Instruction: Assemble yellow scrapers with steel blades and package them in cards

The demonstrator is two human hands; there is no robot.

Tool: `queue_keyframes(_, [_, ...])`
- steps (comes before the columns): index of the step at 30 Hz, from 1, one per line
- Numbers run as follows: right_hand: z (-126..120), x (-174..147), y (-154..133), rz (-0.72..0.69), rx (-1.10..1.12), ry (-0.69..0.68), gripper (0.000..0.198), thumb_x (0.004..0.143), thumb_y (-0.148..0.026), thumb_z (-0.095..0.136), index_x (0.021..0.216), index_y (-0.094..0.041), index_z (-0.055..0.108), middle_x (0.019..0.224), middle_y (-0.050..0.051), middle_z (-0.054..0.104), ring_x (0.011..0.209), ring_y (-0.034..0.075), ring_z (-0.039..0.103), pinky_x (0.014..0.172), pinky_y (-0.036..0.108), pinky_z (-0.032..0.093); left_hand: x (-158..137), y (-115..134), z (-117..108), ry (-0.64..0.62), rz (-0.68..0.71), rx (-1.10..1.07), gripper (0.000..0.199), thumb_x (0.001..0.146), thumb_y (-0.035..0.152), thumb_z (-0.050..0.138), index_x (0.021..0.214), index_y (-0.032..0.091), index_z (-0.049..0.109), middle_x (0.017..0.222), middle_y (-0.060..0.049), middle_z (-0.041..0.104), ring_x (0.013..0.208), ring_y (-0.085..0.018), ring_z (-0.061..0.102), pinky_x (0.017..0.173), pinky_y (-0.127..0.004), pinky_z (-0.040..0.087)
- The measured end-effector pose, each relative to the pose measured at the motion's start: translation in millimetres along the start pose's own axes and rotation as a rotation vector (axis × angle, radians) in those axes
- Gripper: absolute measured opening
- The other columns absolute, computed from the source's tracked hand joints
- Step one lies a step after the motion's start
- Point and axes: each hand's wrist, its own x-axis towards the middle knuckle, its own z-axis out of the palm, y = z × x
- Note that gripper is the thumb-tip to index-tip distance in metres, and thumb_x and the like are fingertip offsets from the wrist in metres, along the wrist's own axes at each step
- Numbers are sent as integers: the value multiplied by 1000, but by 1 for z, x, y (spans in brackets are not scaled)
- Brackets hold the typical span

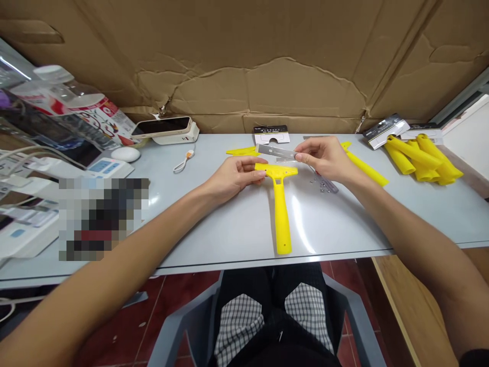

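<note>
Scraper [280,204] amid screws [324,186], phone [162,126]

A: How is the light?
B: Bright and even, from overhead. A white glare streak lies on the glossy table [305,229].
A: Sharpness?
B: Centre crisp; edges bend outward, forearms stretched. A pixelated patch [101,216] covers the left.

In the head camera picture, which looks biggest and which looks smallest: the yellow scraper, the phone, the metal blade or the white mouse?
1. yellow scraper, the longest.
2. phone.
3. metal blade, held by the right hand.
4. white mouse.
The blade and the mouse look close in size, so their order is unsure.
</note>
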Motion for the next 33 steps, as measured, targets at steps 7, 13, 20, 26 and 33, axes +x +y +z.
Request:
queue_keyframes(7, [1,-2,3,-41,11,-31,32,89,-58,94,94,-27,90,93,8,81,82,25,67,76,46,53,-4,5,4,-55,64,10,52,71,40,109,115,19,90,116,-13,88,97,-24,80,88,-38,64])
queue_keyframes(13, [1,-2,2,-62,-9,-42,28,91,-54,90,95,-25,90,91,8,83,81,24,67,74,45,52,-9,14,5,-67,86,29,38,74,38,107,101,19,89,104,-10,87,89,-20,77,89,-36,62])
queue_keyframes(20, [1,-1,2,-43,-11,-49,30,89,-52,92,96,-22,89,92,9,83,81,23,67,74,42,53,-10,16,8,-70,106,24,34,74,31,105,100,17,88,93,-7,84,86,-19,76,87,-35,62])
queue_keyframes(26, [2,-3,-1,-7,11,-52,29,88,-50,94,95,-23,87,88,7,79,77,21,62,69,40,49,-10,16,7,-63,87,18,42,75,29,104,113,17,89,107,-10,88,89,-19,77,89,-35,64])
queue_keyframes(33, [-10,2,-14,-47,198,106,19,87,-34,93,87,-24,76,86,3,68,78,17,62,71,38,55,-11,15,8,-2,16,-38,44,74,24,106,113,16,87,91,-7,86,84,-18,79,90,-36,66])
